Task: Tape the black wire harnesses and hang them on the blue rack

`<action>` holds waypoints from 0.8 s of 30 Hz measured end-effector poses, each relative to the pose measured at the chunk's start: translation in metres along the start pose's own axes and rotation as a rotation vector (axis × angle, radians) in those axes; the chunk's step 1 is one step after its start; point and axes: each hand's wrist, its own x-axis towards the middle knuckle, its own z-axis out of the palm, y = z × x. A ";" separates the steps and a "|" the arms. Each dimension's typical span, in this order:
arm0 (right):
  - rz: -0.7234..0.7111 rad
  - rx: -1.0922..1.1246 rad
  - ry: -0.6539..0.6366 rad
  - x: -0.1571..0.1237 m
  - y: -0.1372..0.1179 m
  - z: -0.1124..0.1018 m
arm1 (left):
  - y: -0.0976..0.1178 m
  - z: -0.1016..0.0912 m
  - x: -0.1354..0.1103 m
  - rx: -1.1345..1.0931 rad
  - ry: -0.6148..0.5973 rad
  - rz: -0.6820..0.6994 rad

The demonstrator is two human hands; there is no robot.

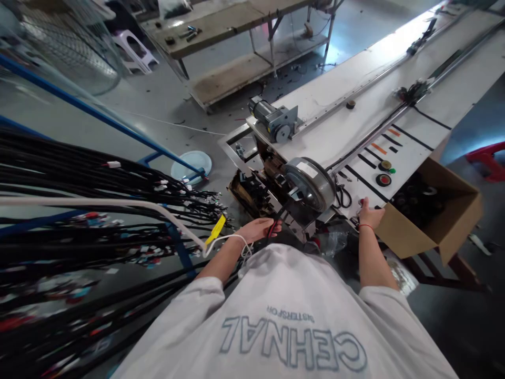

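Observation:
My left hand (258, 229) is closed round a thin black-and-red cable (272, 227), in front of a wheel-like metal drum (311, 181) at the bench end. A white cord (232, 236) with a yellow tag (215, 230) passes by my left wrist. At the near edge of the white bench (347, 210), my right hand (370, 216) has its fingers bent beside a small red spot; what they grip, if anything, is hidden. A red button (383, 180) and a black cable loop (344, 197) are close to it.
Bundles of black cables (79, 173) hang on a blue rack (118, 118) to my left. An open cardboard box (457, 216) with dark parts stands at right. A motor (272, 118) sits at the bench's far corner. Behind is a wooden table (236, 21).

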 end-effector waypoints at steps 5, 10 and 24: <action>0.015 -0.016 -0.013 -0.002 -0.004 -0.002 | 0.015 0.014 -0.005 0.726 0.062 0.220; 0.008 0.021 0.001 -0.002 -0.002 -0.001 | 0.013 0.024 -0.012 1.062 0.250 0.306; -0.002 0.012 -0.005 0.000 0.001 0.000 | -0.025 0.006 -0.008 0.751 0.301 0.471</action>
